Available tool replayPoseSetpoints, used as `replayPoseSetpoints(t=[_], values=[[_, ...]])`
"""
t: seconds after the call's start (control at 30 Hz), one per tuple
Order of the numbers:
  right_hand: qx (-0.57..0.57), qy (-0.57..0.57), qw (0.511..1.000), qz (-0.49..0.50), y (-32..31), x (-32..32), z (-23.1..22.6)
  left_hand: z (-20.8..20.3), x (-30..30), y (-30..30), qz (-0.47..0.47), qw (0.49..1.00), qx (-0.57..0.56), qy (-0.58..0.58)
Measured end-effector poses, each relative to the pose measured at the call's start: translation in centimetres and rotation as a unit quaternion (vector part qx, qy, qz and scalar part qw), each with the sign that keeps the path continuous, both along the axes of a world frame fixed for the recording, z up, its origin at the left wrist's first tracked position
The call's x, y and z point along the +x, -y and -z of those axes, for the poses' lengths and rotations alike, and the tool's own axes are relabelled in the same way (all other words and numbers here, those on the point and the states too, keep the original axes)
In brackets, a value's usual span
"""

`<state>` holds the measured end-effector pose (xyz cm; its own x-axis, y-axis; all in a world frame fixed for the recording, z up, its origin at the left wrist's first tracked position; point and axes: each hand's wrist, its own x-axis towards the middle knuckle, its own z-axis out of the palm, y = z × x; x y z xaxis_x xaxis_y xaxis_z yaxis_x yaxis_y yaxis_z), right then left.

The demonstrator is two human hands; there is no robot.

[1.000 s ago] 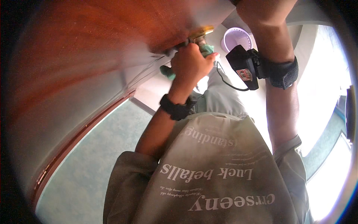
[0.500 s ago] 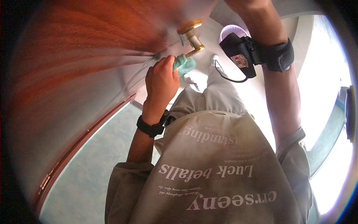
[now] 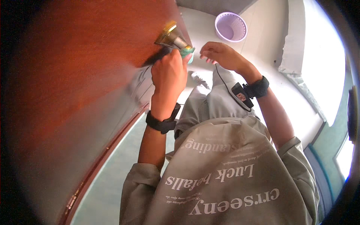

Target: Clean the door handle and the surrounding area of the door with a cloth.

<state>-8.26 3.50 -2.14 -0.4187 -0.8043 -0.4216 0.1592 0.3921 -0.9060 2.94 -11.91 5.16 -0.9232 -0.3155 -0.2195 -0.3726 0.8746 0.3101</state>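
Note:
My left hand (image 3: 170, 71) is closed round a green cloth (image 3: 186, 52), which is wrapped over the lever of a brass-coloured door handle (image 3: 174, 37). Most of the lever is hidden by the fingers and the cloth. The handle sits on a reddish-brown wooden door (image 3: 93, 41). Just right of the cloth hovers my right hand (image 3: 221, 56), empty, its fingers loosely bent and apart; it touches nothing that I can see. Both wrists wear black straps, and a black box-shaped device (image 3: 242, 95) hangs from the right one.
A lilac plastic basket (image 3: 230, 27) stands on the pale floor beyond my right hand. A dark cable (image 3: 227, 88) runs from the device past my legs. Along the right is a bright white panel or covering (image 3: 318, 56). The door's edge runs down the left.
My right hand, out of view at the top before, has come down beside the handle. My left hand stays on the cloth at the lever. The view has shifted, showing the whole basket.

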Motion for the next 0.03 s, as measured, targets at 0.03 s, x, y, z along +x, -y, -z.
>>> replayPoseSetpoints(t=[0.03], values=[[-0.004,0.005,1.0,0.013,-0.27,0.46,0.25,-0.58,-0.64,-0.34,-0.009,1.0,-0.004,0.028]])
